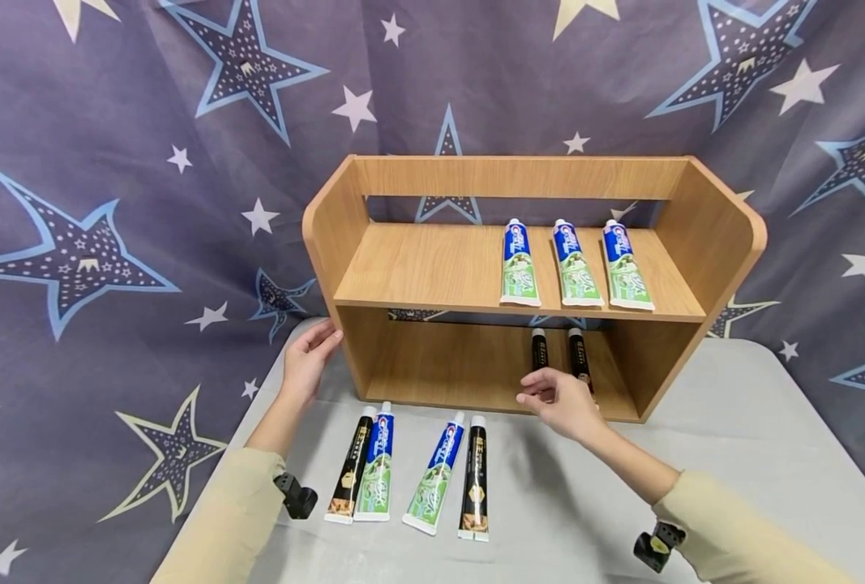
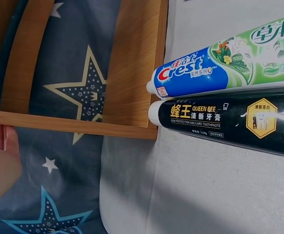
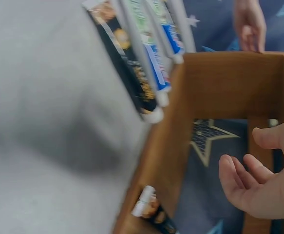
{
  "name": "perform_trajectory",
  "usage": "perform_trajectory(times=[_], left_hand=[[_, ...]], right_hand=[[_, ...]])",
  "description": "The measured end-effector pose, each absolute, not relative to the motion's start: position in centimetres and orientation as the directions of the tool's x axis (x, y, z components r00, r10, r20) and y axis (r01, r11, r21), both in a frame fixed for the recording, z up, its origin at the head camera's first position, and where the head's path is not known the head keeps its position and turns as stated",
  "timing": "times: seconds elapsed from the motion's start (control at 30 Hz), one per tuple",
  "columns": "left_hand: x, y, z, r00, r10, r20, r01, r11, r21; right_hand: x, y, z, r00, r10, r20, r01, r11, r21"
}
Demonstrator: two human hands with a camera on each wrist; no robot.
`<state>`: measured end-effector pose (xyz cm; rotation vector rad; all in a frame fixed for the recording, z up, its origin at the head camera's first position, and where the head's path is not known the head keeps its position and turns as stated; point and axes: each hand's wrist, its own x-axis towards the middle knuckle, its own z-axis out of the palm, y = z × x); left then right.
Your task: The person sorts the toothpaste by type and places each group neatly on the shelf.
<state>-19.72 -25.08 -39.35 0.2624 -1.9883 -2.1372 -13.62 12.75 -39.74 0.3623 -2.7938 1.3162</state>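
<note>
My left hand (image 1: 306, 365) rests its fingertips against the outer left side of a wooden two-tier shelf (image 1: 432, 264); the left wrist view shows those fingers at the panel's edge. In front of the lower tier hovers my right hand (image 1: 567, 405), fingers loosely bent, holding nothing. Behind it lie two black toothpaste tubes, the left one (image 1: 540, 347) and the right one (image 1: 578, 357), partly hidden by the hand. On the table, left to right, are a black Queen Bee tube (image 1: 350, 470), a Crest tube (image 1: 375, 470), another Crest tube (image 1: 435, 478) and another black tube (image 1: 473, 487).
Three Crest tubes lie on the upper tier: a left (image 1: 520, 268), a middle (image 1: 575, 268) and a right one (image 1: 626, 268). The shelf stands on a grey-covered table (image 1: 724, 454) before a star-patterned curtain (image 1: 476, 73).
</note>
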Motion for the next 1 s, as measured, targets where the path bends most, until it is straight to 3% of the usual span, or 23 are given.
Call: perform_trajectory(times=[0.17, 0.5, 0.7, 1.0], left_hand=[[-19.7, -25.1, -39.2, -0.96, -0.28, 0.014, 0.034, -0.068, 0.997], [-19.5, -25.1, -39.1, -0.96, -0.278, 0.01, 0.032, -0.076, 0.997], [-19.5, -24.8, -39.1, -0.959, -0.284, 0.004, 0.028, -0.081, 0.996], [-19.4, -24.7, -38.9, -0.96, -0.281, 0.008, 0.031, -0.08, 0.996]], right_hand=[[-13.1, 11.4, -42.6, -0.973, -0.21, 0.097, -0.213, 0.647, -0.733], [-11.5, 9.0, -48.1, -0.966, -0.258, 0.014, -0.169, 0.59, -0.79], [-11.0, 7.8, -49.3, -0.974, -0.223, -0.033, -0.105, 0.579, -0.809], [-10.9, 6.1, -49.4, -0.987, -0.128, -0.095, -0.014, 0.662, -0.749]])
